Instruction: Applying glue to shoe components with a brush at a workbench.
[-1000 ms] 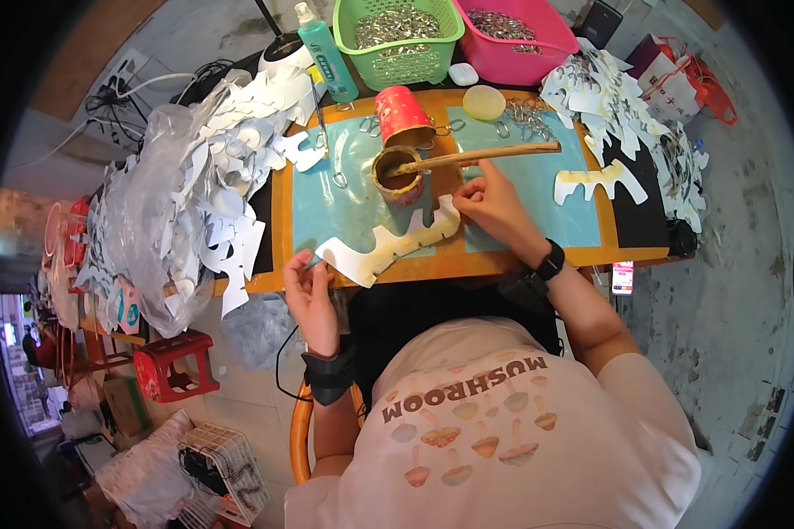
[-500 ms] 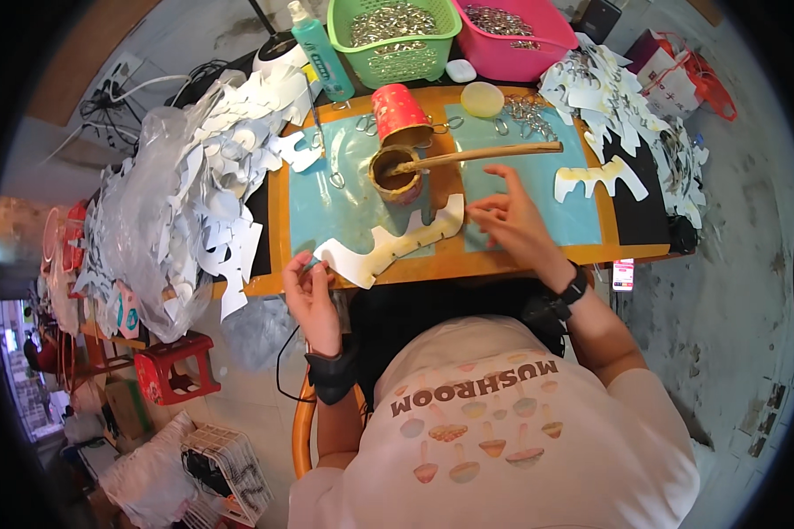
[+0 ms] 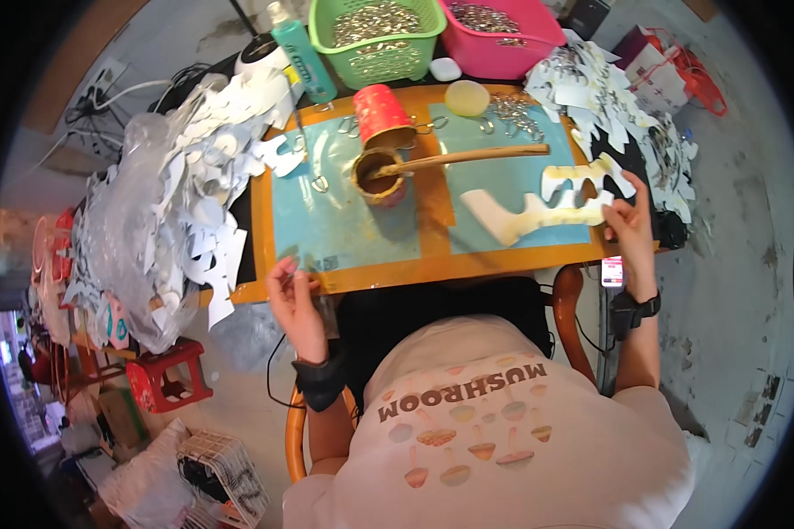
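A white cut-out piece with a scalloped edge and yellowish smears (image 3: 538, 218) lies slanting over the right side of the table mat. My right hand (image 3: 631, 231) pinches its right end between thumb and fingers. Just behind it is a similar scalloped piece (image 3: 558, 179), partly overlapped near my hand. At the table's front edge on the left, my left hand (image 3: 295, 304) is half curled, fingers apart, with nothing visible in it. A smeared brown pot (image 3: 392, 190) stands mid-table, a wooden stick (image 3: 476, 157) resting across its rim. Behind the pot sits a red patterned cup (image 3: 384, 115).
White cut-outs and plastic film (image 3: 150, 212) heap up on the left; more white pieces (image 3: 582, 84) pile at the far right. Green (image 3: 379, 62) and pink (image 3: 503, 53) baskets of metal parts stand at the back, near a teal spray bottle (image 3: 304, 57). Metal clips (image 3: 516, 115) lie loose.
The white scalloped piece has moved from the front middle of the mat to the right, now pinched by my right hand. My left hand has let go of its left end.
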{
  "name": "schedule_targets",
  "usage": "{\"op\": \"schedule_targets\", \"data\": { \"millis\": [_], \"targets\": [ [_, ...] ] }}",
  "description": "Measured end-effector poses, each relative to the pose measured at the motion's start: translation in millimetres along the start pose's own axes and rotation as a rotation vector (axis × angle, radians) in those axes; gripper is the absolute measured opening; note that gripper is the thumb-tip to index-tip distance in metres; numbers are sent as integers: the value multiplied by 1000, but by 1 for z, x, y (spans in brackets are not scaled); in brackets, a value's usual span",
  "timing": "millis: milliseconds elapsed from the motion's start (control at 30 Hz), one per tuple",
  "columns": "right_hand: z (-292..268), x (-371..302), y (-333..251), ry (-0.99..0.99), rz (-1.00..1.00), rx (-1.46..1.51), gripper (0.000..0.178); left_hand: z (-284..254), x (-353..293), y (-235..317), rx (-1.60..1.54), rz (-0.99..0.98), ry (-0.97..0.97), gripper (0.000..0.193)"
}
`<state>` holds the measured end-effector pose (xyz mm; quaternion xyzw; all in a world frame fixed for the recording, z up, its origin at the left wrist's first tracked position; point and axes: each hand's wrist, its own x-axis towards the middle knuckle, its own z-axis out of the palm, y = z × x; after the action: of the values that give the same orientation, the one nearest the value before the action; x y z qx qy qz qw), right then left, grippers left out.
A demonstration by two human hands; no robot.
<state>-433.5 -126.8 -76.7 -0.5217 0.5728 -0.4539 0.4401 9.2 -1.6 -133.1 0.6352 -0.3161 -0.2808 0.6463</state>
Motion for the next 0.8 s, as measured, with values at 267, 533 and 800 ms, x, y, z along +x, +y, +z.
{"op": "schedule_targets", "data": {
  "millis": [267, 533, 800],
  "targets": [
    [-127, 38, 34, 238, -8, -330, 49, 5, 1, 13, -36, -14, -10, 21],
    [-144, 65, 64, 213, -108, -558, 35, 7, -9, 18, 3, -7, -44, 23],
    [-136, 73, 38, 348, -274, -893, 32, 29, -17, 31, 109, 22, -152, 24]
  ]
}}
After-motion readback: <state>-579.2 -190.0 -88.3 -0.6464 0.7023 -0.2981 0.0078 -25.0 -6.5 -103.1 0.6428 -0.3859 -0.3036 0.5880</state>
